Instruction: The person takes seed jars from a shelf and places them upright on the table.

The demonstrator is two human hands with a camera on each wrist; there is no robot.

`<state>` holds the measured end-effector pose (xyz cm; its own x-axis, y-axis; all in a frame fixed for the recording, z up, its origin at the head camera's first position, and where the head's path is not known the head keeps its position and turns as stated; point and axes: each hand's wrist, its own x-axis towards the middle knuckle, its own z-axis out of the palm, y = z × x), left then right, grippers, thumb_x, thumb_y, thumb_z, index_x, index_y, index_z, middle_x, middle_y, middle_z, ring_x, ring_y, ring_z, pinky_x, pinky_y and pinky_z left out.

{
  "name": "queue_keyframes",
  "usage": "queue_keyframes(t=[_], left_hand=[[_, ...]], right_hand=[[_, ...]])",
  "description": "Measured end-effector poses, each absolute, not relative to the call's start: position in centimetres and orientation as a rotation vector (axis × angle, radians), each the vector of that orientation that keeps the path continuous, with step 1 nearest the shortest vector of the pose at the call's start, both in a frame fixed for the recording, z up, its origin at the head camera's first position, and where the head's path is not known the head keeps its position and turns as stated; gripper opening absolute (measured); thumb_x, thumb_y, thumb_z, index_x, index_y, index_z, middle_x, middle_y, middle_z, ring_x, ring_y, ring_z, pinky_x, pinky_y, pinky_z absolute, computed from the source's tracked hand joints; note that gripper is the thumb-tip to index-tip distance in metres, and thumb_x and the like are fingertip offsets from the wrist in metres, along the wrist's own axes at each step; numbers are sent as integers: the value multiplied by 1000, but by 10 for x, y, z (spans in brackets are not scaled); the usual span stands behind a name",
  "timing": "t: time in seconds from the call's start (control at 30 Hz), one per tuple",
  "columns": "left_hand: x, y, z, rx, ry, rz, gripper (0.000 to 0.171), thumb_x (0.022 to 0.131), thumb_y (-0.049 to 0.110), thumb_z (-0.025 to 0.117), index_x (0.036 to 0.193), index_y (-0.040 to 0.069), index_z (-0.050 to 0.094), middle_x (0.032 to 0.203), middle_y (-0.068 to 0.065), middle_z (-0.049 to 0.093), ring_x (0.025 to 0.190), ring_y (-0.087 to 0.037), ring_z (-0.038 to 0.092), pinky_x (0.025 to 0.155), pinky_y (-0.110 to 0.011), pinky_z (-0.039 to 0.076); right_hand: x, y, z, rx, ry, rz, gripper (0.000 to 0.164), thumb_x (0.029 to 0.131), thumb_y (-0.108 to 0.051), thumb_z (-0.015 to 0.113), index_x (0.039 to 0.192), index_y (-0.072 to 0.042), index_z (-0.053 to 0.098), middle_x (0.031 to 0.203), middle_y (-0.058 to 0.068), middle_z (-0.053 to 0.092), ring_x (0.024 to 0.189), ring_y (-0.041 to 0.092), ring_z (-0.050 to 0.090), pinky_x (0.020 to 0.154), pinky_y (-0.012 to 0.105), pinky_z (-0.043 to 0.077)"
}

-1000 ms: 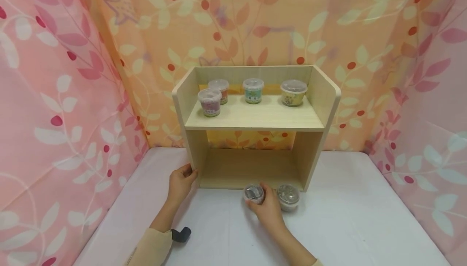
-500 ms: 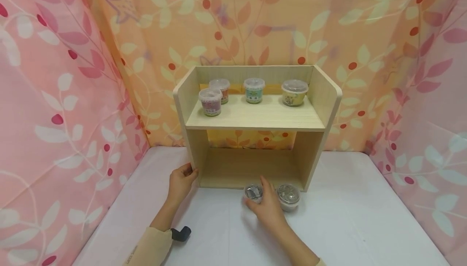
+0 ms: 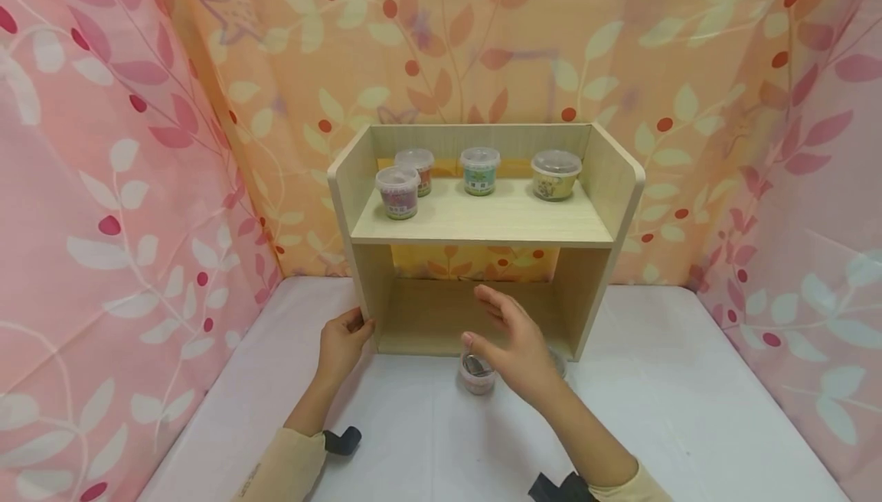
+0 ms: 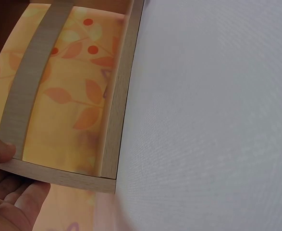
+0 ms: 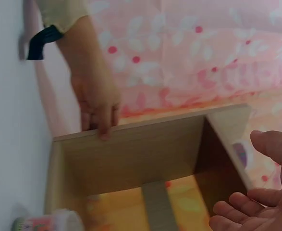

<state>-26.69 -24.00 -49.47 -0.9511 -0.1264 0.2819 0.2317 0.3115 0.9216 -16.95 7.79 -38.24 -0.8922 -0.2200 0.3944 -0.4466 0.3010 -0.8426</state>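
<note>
My left hand (image 3: 342,343) pinches the front edge of the wooden shelf's (image 3: 482,243) left side panel, thumb inside and fingers outside in the left wrist view. My right hand (image 3: 520,345) is raised in front of the lower compartment, holding nothing, its thumb and fingers apart. Just left of it, a small lidded plastic tub (image 3: 478,376) with a dark packet under its lid stands on the table. A second, wider tub (image 3: 556,364) is mostly hidden behind the right hand.
On the upper shelf stand a purple tub (image 3: 397,194), a red tub (image 3: 423,173) behind it, a teal tub (image 3: 479,173) and a wider yellow tub (image 3: 554,177). Floral curtains (image 3: 441,43) surround the white table (image 3: 406,441).
My right hand has let go of the small tub and risen up and away toward the shelf, fingers spreading. The tub stays on the table. My left hand has not moved.
</note>
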Motion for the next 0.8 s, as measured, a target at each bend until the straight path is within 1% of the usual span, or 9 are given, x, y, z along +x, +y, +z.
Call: queue_keyframes(t=[0.1, 0.27, 0.3, 0.4, 0.5, 0.63, 0.8], left_hand=[[-268, -240, -496, -89, -2290, -1675, 38, 96, 8, 72, 127, -12, 65, 122, -29, 69, 113, -36, 70, 88, -27, 59], [-270, -241, -496, -99, -2289, -1669, 38, 96, 8, 71, 127, -12, 65, 122, -29, 68, 114, -36, 69, 89, -28, 59], [-270, -241, -495, -101, -2285, -1668, 38, 96, 8, 71, 127, -12, 65, 122, -29, 68, 114, -37, 69, 89, -28, 59], [-270, -242, -495, -104, -2286, -1660, 38, 96, 8, 71, 127, -12, 65, 123, -29, 68, 114, -36, 69, 88, -29, 60], [-269, -242, -495, -95, -2290, -1664, 38, 96, 8, 71, 127, -12, 64, 124, -29, 68, 114, -36, 69, 89, -28, 60], [-267, -242, -497, -86, -2288, -1670, 37, 95, 4, 70, 127, -13, 64, 124, -30, 68, 114, -37, 69, 89, -30, 60], [-270, -240, -499, -66, -2292, -1664, 36, 95, 2, 69, 127, -14, 63, 124, -31, 67, 115, -39, 68, 90, -29, 59]], right_hand=[[-167, 79, -364, 679, -2325, 1686, 72, 90, -25, 81, 152, -14, 46, 151, 0, 54, 141, 22, 51, 116, 41, 42], [-172, 76, -333, 744, -2287, 1736, 71, 92, -24, 79, 153, -13, 44, 151, 0, 54, 141, 18, 50, 117, 36, 41], [-174, 75, -326, 758, -2280, 1734, 71, 92, -23, 79, 153, -12, 44, 151, 1, 53, 141, 19, 50, 117, 36, 42], [-186, 71, -305, 766, -2269, 1734, 69, 94, -26, 76, 153, -11, 43, 151, 3, 53, 140, 17, 50, 117, 34, 41], [-202, 67, -285, 770, -2242, 1764, 69, 95, -25, 75, 153, -7, 42, 151, 6, 53, 140, 18, 49, 119, 36, 40], [-224, 59, -267, 751, -2229, 1794, 70, 95, -26, 76, 153, -7, 43, 149, 5, 55, 139, 18, 50, 120, 37, 39], [-246, 45, -256, 720, -2283, 1729, 73, 93, -34, 77, 153, -10, 44, 149, 3, 55, 138, 17, 51, 120, 36, 39]])
